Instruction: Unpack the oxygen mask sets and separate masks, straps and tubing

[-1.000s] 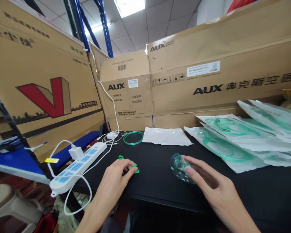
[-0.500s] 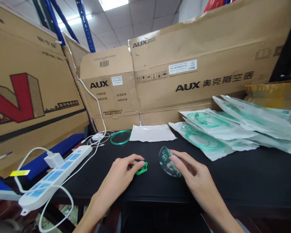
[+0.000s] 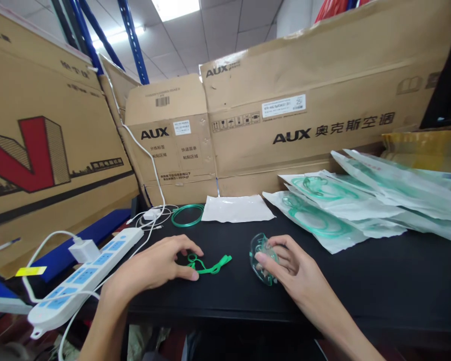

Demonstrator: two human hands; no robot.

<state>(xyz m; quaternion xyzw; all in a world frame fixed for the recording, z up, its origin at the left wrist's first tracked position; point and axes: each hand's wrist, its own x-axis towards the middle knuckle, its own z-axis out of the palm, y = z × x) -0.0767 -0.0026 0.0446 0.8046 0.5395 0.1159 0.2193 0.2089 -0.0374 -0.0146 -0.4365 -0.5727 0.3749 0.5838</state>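
Note:
My left hand (image 3: 154,265) rests on the black table (image 3: 361,286) with its fingertips curled over one end of a green elastic strap (image 3: 209,265), which trails to the right. My right hand (image 3: 289,273) is closed around a clear green-tinted face mask (image 3: 261,256), held on edge just above the table. About a hand's width of bare table lies between the strap's free end and the mask.
A coil of green tubing (image 3: 187,214) and a flat white pouch (image 3: 237,208) lie behind the hands. Several sealed packs of masks (image 3: 342,210) are stacked at the right. A white power strip (image 3: 84,273) with cables sits at left. Cardboard boxes (image 3: 285,110) wall the back.
My left hand has drawn leftward, and the green strap now lies stretched out on the table. My right hand has closed more tightly round the mask.

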